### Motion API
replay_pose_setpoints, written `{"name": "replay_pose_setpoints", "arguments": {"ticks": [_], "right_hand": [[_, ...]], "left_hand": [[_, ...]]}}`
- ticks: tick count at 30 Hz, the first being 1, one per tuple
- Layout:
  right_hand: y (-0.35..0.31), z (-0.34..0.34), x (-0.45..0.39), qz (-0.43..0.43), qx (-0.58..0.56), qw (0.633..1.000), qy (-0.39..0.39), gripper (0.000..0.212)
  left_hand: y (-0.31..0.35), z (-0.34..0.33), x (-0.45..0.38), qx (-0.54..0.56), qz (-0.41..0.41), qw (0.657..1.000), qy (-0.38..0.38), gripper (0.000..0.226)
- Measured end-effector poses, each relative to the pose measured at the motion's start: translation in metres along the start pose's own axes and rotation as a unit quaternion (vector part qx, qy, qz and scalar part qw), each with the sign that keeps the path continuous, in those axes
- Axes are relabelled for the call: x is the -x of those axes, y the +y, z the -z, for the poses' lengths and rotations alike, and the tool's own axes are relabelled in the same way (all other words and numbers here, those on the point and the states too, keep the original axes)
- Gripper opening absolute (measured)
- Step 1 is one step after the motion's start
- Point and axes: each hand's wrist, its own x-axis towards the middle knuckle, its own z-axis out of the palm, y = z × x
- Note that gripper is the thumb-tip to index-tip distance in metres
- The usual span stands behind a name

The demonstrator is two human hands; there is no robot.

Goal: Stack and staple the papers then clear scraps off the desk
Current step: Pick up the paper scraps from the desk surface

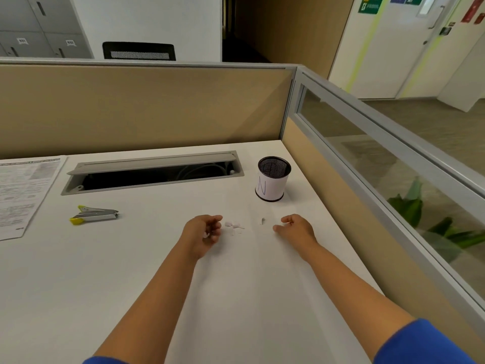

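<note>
Blue sleeves (420, 345) sit at the near edge of our view, and our bare forearms stretch out over the white table (78, 285). Our left hand (203, 233) rests on its side with the fingers curled loosely inward; a small white bit shows at the palm, though we cannot tell if it is truly held. Our right hand (295, 228) lies palm down, fingers loosely bent, holding nothing we can see. Between the two hands lie the paper scraps (233, 225), a small cluster just right of our left hand, with one more scrap (262, 220) nearer our right. Far right of them stands a mesh cup (273, 179) wrapped in white paper. On the left lies a yellow-tipped stapler (94, 214), and the printed papers (22, 195) rest at the far left edge, well apart from the scraps
</note>
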Motion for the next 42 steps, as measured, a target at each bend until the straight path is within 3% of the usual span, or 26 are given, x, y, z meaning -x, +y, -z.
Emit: {"name": "replay_pose_setpoints", "arguments": {"ticks": [2,5,9,12,14,17,23,25,28,31,33,37,42], "right_hand": [[0.003,-0.005,-0.004,0.035,0.069,0.997,0.006,0.024],[0.006,-0.013,-0.004,0.091,0.129,0.987,0.043,0.006],[0.0,-0.007,-0.006,0.068,0.137,0.988,0.016,0.026],[-0.023,0.009,-0.014,0.023,0.129,0.989,-0.062,0.035],[-0.045,0.023,-0.02,0.046,0.139,0.987,-0.071,0.036],[-0.08,0.041,-0.031,0.111,0.153,0.982,-0.021,0.035],[-0.133,0.053,-0.049,0.171,0.203,0.963,0.055,0.02],[-0.14,0.051,-0.053,0.149,0.201,0.967,0.041,0.027],[-0.143,0.044,-0.054,0.156,0.237,0.958,0.04,0.034],[-0.14,0.039,-0.054,0.185,0.204,0.961,0.032,0.045],[-0.136,0.038,-0.053,0.195,0.153,0.968,0.039,0.049],[-0.124,0.041,-0.049,0.202,0.006,0.976,0.078,0.046],[-0.098,0.052,-0.042,0.15,-0.166,0.969,0.105,0.033]], "left_hand": [[0.002,-0.004,-0.008,-0.166,-0.068,0.982,0.057,0.009],[0.003,-0.009,-0.017,-0.357,-0.167,0.917,0.068,0.007],[-0.002,-0.015,-0.022,-0.532,-0.197,0.821,0.06,0.03],[-0.006,-0.017,-0.027,-0.566,-0.224,0.792,0.048,0.032],[-0.007,-0.018,-0.027,-0.571,-0.247,0.781,0.049,0.024],[-0.008,-0.02,-0.027,-0.589,-0.27,0.76,0.056,0.014],[-0.016,-0.017,-0.032,-0.614,-0.309,0.723,0.068,0.017],[-0.018,-0.014,-0.033,-0.591,-0.311,0.741,0.07,0.016],[-0.013,-0.014,-0.032,-0.481,-0.273,0.829,0.082,0.014],[0.002,-0.021,-0.03,-0.291,-0.158,0.94,0.087,0.017],[0.016,-0.024,-0.025,-0.126,-0.055,0.987,0.08,0.023],[0.038,-0.037,-0.012,0.027,0.018,0.999,-0.018,0.019],[0.081,-0.085,-0.02,0.003,-0.008,0.999,-0.046,0.021]]}}
